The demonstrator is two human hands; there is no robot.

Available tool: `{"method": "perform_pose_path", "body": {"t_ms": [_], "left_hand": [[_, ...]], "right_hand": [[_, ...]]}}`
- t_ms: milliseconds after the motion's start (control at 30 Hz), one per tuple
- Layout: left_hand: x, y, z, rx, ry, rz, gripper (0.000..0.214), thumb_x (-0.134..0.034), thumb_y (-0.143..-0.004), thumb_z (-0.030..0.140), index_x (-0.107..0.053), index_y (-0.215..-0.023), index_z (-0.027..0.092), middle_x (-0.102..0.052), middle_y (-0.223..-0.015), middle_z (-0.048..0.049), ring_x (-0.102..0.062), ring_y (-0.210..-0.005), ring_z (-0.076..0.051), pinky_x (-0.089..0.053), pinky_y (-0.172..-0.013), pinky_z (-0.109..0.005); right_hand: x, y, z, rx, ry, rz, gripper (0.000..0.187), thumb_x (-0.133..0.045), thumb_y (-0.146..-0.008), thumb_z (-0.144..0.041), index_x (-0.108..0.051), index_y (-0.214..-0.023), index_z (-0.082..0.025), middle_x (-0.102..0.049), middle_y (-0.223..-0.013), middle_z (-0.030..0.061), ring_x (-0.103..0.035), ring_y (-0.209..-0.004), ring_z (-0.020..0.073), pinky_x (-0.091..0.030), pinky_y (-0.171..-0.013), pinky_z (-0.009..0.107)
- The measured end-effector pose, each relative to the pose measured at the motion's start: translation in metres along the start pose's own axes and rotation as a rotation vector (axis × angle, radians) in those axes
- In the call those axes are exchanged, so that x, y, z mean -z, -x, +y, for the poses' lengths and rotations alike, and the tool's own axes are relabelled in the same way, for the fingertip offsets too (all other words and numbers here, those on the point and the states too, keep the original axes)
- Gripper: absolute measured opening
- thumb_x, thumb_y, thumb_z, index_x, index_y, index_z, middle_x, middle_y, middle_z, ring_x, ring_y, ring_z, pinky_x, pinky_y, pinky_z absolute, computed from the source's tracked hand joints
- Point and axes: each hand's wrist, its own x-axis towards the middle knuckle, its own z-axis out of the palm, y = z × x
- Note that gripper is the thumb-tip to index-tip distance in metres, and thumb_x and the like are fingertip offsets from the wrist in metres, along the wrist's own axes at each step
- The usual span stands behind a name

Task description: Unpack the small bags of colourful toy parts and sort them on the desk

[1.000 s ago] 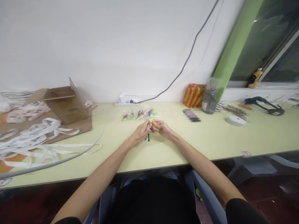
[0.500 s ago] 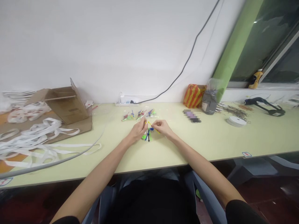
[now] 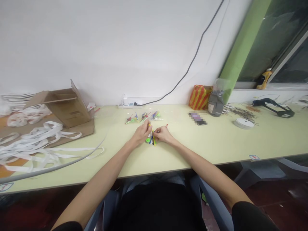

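My left hand [image 3: 142,132] is closed in a pinch at the middle of the table. A small yellow plastic piece [image 3: 149,124] shows at its fingertips. My right hand [image 3: 164,134] is close on the right, thumb and fingers pressed together; what they grip is hidden. Below and between the hands lie small plastic parts: a green disc [image 3: 147,140], a black arrow-shaped piece [image 3: 153,141], and blue and yellow strips beside it. A red tip [image 3: 166,125] pokes out behind my right hand.
Clear bags [image 3: 144,117] of similar coloured parts lie beyond my hands. A power strip [image 3: 130,105] stands by the wall. Left are a cardboard box [image 3: 69,110] and white straps [image 3: 45,138]; right are a blurred phone-like object [image 3: 197,118], striped bag [image 3: 199,97] and white spool [image 3: 244,123].
My right hand has moved slightly left and down towards the loose parts. The yellow strip at its fingers has shifted, and a yellow strip now shows beside the black arrow. My left hand stays nearly still.
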Motion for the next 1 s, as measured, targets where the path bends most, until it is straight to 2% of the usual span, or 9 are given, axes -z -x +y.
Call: {"method": "perform_pose_path", "body": {"t_ms": [233, 500, 700, 800, 900, 1000], "left_hand": [[-0.001, 0.000, -0.002, 0.015, -0.008, -0.009, 0.022, -0.034, -0.101, 0.042, -0.042, -0.100, 0.022, -0.048, -0.075, 0.0028, -0.048, -0.067, -0.015, -0.037, -0.067, -0.028], [-0.003, -0.001, -0.004, 0.005, -0.004, 0.014, 0.021, -0.035, -0.101, 0.042, -0.043, -0.102, 0.022, -0.051, -0.078, 0.0022, -0.050, -0.070, -0.016, -0.039, -0.071, -0.029], [-0.004, -0.003, -0.005, -0.038, -0.002, 0.041, 0.021, -0.037, -0.102, 0.039, -0.046, -0.107, 0.021, -0.057, -0.088, -0.0011, -0.055, -0.080, -0.017, -0.042, -0.078, -0.030], [-0.004, -0.004, -0.005, -0.084, -0.026, 0.082, 0.021, -0.043, -0.100, 0.039, -0.050, -0.107, 0.020, -0.057, -0.095, -0.0038, -0.055, -0.088, -0.018, -0.044, -0.083, -0.031], [-0.003, -0.005, -0.006, -0.125, -0.064, 0.114, 0.021, -0.050, -0.097, 0.039, -0.056, -0.105, 0.021, -0.057, -0.101, -0.0056, -0.055, -0.094, -0.019, -0.044, -0.087, -0.032], [-0.002, -0.005, -0.005, -0.134, -0.052, 0.091, 0.020, -0.056, -0.095, 0.038, -0.060, -0.106, 0.022, -0.059, -0.099, -0.0045, -0.055, -0.091, -0.019, -0.045, -0.083, -0.032]], "right_hand": [[-0.001, 0.000, 0.000, 0.087, 0.170, 0.134, 0.022, -0.059, -0.080, -0.021, -0.062, -0.059, -0.014, -0.060, -0.049, 0.0001, -0.047, -0.044, 0.0087, -0.032, -0.046, 0.019], [-0.001, 0.001, -0.002, 0.118, 0.224, 0.118, 0.019, -0.059, -0.081, -0.020, -0.063, -0.063, -0.014, -0.059, -0.048, -0.0005, -0.048, -0.044, 0.0103, -0.034, -0.048, 0.021], [-0.001, 0.003, -0.003, 0.159, 0.208, 0.129, 0.031, -0.058, -0.087, -0.028, -0.057, -0.058, -0.016, -0.057, -0.047, -0.0003, -0.050, -0.045, 0.0105, -0.036, -0.051, 0.021], [0.003, 0.004, -0.008, 0.188, 0.132, 0.195, 0.037, -0.053, -0.091, -0.034, -0.056, -0.059, -0.016, -0.053, -0.046, -0.0009, -0.049, -0.045, 0.0106, -0.037, -0.050, 0.021], [0.011, 0.004, -0.013, 0.226, -0.090, 0.218, 0.033, -0.053, -0.092, -0.045, -0.063, -0.078, -0.016, -0.057, -0.054, -0.0012, -0.049, -0.042, 0.0105, -0.036, -0.044, 0.021], [0.017, 0.006, -0.019, 0.237, -0.248, 0.174, 0.037, -0.062, -0.085, -0.051, -0.066, -0.093, -0.016, -0.066, -0.072, 0.0033, -0.055, -0.045, 0.0116, -0.034, -0.038, 0.021]]}}
